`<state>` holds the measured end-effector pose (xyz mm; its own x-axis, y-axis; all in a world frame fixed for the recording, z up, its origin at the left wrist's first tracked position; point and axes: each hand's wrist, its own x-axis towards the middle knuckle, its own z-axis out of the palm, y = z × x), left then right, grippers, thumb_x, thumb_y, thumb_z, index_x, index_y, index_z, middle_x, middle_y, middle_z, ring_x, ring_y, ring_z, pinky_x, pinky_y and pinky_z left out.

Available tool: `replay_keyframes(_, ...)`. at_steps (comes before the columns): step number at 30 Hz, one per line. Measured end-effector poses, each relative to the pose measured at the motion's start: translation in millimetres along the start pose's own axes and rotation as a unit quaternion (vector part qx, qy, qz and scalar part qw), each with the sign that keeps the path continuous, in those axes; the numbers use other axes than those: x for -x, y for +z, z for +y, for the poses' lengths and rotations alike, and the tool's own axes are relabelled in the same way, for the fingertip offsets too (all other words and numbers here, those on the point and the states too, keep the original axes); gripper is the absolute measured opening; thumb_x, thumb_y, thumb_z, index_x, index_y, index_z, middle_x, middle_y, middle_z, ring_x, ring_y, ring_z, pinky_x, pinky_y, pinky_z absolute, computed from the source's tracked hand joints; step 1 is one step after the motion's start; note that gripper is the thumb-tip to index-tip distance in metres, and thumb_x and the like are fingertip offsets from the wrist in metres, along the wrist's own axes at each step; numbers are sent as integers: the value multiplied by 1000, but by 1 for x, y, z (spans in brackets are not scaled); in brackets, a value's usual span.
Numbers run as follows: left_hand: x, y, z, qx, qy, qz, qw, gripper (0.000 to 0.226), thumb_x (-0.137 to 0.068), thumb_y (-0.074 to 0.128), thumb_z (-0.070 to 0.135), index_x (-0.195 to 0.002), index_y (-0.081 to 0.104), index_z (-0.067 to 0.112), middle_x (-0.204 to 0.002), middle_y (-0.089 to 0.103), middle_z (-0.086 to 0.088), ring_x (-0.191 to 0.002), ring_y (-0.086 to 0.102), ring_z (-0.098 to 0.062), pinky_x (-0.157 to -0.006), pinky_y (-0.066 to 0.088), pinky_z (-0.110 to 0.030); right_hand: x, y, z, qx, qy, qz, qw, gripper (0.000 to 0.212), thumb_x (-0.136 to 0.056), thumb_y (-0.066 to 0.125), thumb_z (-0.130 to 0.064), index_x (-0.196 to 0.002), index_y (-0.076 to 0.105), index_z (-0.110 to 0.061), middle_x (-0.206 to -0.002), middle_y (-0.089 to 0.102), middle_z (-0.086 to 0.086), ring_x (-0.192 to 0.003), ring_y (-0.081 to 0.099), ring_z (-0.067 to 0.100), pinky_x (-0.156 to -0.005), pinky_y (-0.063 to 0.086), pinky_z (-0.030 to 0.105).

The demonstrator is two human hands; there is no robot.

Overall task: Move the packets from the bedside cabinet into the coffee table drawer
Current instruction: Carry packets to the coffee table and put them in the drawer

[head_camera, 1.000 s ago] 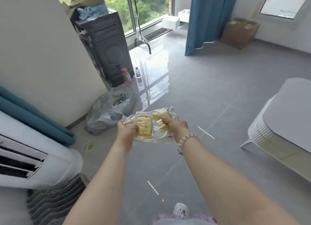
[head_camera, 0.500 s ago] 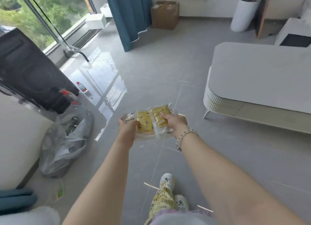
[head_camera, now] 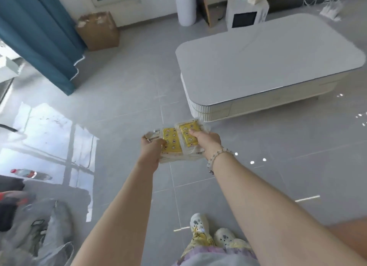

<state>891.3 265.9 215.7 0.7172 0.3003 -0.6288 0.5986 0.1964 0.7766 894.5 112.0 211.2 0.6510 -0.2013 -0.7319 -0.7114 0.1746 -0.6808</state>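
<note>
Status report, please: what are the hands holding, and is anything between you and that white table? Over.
Left hand and right hand both grip the packets. Coffee table ahead-right, front closed. Only bare floor between.

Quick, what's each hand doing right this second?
Left hand: closed, gripping the left end of the packets.
Right hand: closed, gripping the right end of the same packets.

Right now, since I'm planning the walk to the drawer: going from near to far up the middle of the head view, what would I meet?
Patterned slippers → packets, gripped by the left hand and right hand → coffee table → white box with a dark front near the far wall.
</note>
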Motion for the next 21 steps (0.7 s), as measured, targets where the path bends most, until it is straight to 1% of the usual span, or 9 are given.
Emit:
replay_keyframes(2, -11, 16, 8, -26, -2, -30, 999, 48, -88, 49, -6, -129, 36, 15, -103, 55, -7, -84, 61, -26, -73, 52, -41, -7, -8, -5, -33, 2, 24, 999, 67, -78, 76, -35, -130, 51, -2, -127, 59, 8, -111, 58, 23, -52, 40, 17)
replay_keyframes(3, -15, 25, 11, -37, -4, -45, 998, 48, -88, 49, -6, -130, 35, 15, -102, 55, -7, -82, 61, -25, -72, 52, -41, -9, -13, -6, -45, 1, 38, 998, 65, -78, 76, -35, -128, 53, -2, -126, 60, 8, -108, 59, 23, -48, 37, 17)
replay_keyframes(6, -25, 55, 12, -66, -10, -88, 994, 51, -89, 49, -6, -133, 33, 13, -94, 55, -4, -76, 60, -21, -69, 52, -39, -17, -33, -10, -61, 7, 77, 995, 56, -78, 75, -36, -121, 59, -3, -118, 64, 8, -94, 59, 22, -48, 36, 19)
replay_keyframes(8, -27, 78, 11, -84, -15, -115, 990, 50, -90, 48, -5, -133, 33, 13, -96, 56, -5, -76, 60, -20, -69, 53, -38, -22, -51, -14, -68, 11, 96, 993, 50, -80, 74, -37, -116, 61, -4, -108, 64, 5, -87, 56, 20, -49, 37, 20)
replay_keyframes(10, -30, 102, 9, -100, -20, -140, 985, 50, -89, 49, -5, -134, 33, 12, -106, 57, -9, -77, 61, -21, -72, 53, -40, -30, -69, -17, -88, 13, 116, 989, 47, -79, 74, -37, -112, 60, -6, -103, 62, 3, -87, 57, 20, -58, 45, 23)
replay_keyframes(11, -30, 114, 9, -107, -23, -153, 982, 52, -89, 49, -5, -135, 33, 13, -111, 56, -11, -78, 61, -22, -74, 53, -41, -35, -79, -18, -99, 13, 131, 986, 46, -77, 75, -38, -109, 60, -8, -104, 63, 2, -90, 59, 20, -68, 50, 27)
replay_keyframes(13, -31, 139, 9, -121, -21, -178, 976, 54, -88, 51, -5, -135, 33, 13, -113, 56, -12, -82, 62, -25, -74, 53, -42, -43, -98, -20, -119, 15, 154, 981, 43, -74, 77, -40, -101, 60, -11, -106, 66, 4, -94, 62, 22, -85, 53, 35)
replay_keyframes(17, -35, 192, 14, -145, -16, -205, 968, 54, -88, 51, -4, -135, 34, 14, -108, 56, -8, -88, 61, -28, -77, 54, -42, -63, -136, -34, -160, 8, 174, 972, 38, -73, 78, -38, -95, 58, -15, -105, 67, 4, -98, 63, 24, -91, 52, 38)
replay_keyframes(21, -40, 245, 16, -164, -21, -228, 960, 55, -88, 53, -2, -136, 33, 18, -115, 57, -9, -95, 61, -29, -85, 52, -45, -83, -175, -52, -196, 6, 192, 962, 34, -73, 79, -36, -92, 58, -16, -102, 67, 3, -98, 64, 22, -91, 52, 37)
